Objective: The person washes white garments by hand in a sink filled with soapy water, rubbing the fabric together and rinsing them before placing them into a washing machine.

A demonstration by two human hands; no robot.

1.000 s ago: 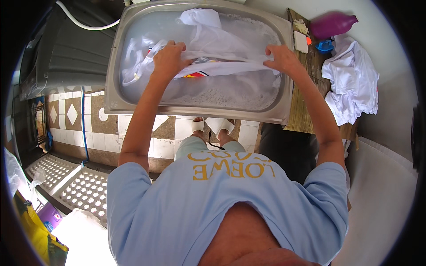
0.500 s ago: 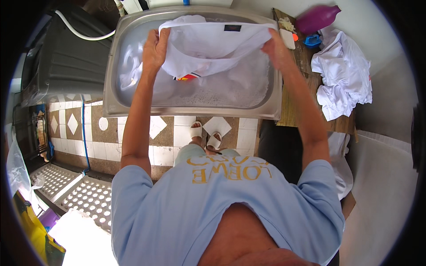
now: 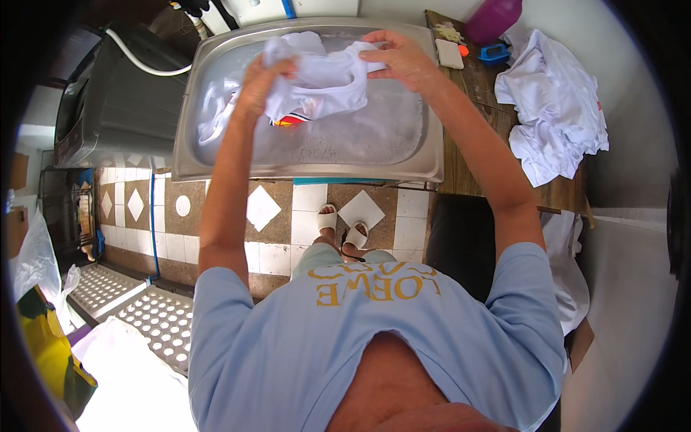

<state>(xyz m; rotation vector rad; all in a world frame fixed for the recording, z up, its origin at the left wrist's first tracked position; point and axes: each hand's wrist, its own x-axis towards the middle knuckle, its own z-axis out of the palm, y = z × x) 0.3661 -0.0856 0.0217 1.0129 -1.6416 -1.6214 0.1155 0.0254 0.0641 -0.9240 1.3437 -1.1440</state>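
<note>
A wet white shirt [image 3: 327,97] with a red and yellow print hangs bunched between my two hands over a metal sink [image 3: 188,155] of cloudy, sudsy water. My left hand [image 3: 263,83], slightly blurred, is closed on the shirt's left side. At the other end, my right hand [image 3: 399,61] pinches a gathered edge between thumb and fingers. The shirt's lower part dips toward the water, and its folds hide part of the basin. More white cloth [image 3: 216,111] lies soaking at the sink's left.
Right of the sink, a wooden surface [image 3: 479,93] bears a pile of white clothes [image 3: 551,108], a blue brush [image 3: 494,53], a pale soap bar [image 3: 450,54] and a purple bottle [image 3: 495,20]. A dark grey machine [image 3: 133,93] with a white hose [image 3: 147,63] stands left.
The shirt was stretched wide between my hands; now it is bunched and narrower. My right hand has moved left, closer to my left hand. The dark label no longer shows.
</note>
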